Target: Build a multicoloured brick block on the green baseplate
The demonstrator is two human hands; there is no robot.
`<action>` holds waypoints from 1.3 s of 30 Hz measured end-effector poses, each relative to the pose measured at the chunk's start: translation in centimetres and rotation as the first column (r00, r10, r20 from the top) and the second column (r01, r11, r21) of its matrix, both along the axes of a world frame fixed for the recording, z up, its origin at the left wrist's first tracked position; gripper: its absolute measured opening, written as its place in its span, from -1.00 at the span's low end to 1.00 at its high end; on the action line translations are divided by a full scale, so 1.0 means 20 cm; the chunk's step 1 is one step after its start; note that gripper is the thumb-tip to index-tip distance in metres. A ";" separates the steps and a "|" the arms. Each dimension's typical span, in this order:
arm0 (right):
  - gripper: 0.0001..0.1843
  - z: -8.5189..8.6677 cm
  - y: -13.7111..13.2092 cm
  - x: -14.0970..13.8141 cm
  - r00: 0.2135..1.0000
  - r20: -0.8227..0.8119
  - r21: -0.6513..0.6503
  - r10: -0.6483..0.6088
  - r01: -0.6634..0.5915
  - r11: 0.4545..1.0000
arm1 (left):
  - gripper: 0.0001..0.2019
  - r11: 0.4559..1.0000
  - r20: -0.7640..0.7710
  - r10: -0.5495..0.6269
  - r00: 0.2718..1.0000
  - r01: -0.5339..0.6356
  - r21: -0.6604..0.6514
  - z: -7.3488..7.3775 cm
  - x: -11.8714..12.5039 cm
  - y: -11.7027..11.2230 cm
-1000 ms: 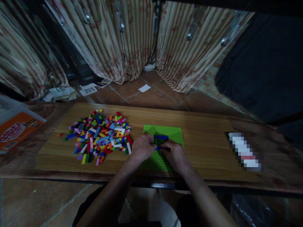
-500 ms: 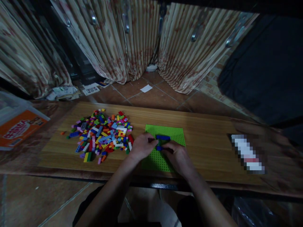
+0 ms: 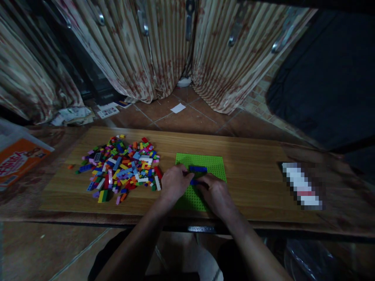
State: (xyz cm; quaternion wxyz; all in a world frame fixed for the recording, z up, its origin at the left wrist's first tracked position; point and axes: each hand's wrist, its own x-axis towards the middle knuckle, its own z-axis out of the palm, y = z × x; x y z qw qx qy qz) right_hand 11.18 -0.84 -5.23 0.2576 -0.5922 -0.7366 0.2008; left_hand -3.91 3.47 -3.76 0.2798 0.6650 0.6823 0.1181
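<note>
Close together, both hands work over the near middle of a green studded board. The left hand (image 3: 175,181) is curled, its thumb and fingertips drawn near each other beside a small blue piece (image 3: 193,182); whether they grip it, I cannot tell. The right hand (image 3: 216,191) pinches that piece from the other side, thumb and forefinger nearly meeting, the remaining fingers bent under. What shows of the piece is a short strip running left to right, its ends covered by fingers, its colour a deep, plain blue.

Just beyond it, a longer blue brick (image 3: 198,169) sits on the green board (image 3: 215,162). Its long axis also runs left to right, about parallel to the board's far edge, with the ends facing sideways. It is straight, narrow and dark blue; its studs are too dim to make out.

Left of the board, near the left hand, spreads a heap of loose bricks (image 3: 125,168) in many colours. All this rests on a wooden tabletop (image 3: 254,171). Farther left stands a box (image 3: 20,164) with an orange label; well to the right lies a pixelated item (image 3: 303,185). Striped curtains (image 3: 164,58) hang beyond the table.
</note>
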 end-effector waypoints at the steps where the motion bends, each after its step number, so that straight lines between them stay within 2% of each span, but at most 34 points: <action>1: -0.85 0.00 0.00 0.00 1.000 0.005 0.000 0.002 -0.002 1.000 | -0.77 1.000 -0.004 0.004 1.000 -0.004 0.004 0.00 0.00 0.00; 14: -0.83 0.01 0.02 -0.02 0.999 0.041 -0.024 -0.015 0.016 1.000 | -0.78 1.000 -0.032 0.027 0.999 -0.027 0.007 -0.03 0.01 0.00; 20: -0.83 0.00 0.03 -0.01 0.999 0.046 -0.047 -0.008 0.010 0.999 | -0.77 1.000 -0.056 -0.007 0.998 0.007 0.013 -0.03 0.00 0.00; 25: -0.86 0.01 0.02 0.00 0.999 0.046 -0.062 -0.004 0.007 0.998 | -0.79 0.996 -0.071 -0.085 0.994 0.086 0.013 -0.02 0.00 -0.01; 29: -0.86 0.03 0.03 0.03 1.000 -0.014 -0.090 -0.014 0.013 0.996 | -0.77 0.998 -0.062 -0.061 0.996 0.063 0.020 -0.01 0.01 -0.03; 35: -0.81 0.01 0.06 0.03 0.992 -0.089 -0.047 -0.084 0.080 0.996 | -0.80 0.997 -0.020 -0.041 0.999 0.042 0.063 -0.01 0.02 -0.04; 39: -0.74 -0.01 0.06 -0.01 0.996 -0.074 -0.013 -0.040 0.039 0.999 | -0.82 0.997 -0.001 -0.013 1.000 0.013 0.072 -0.01 0.03 -0.04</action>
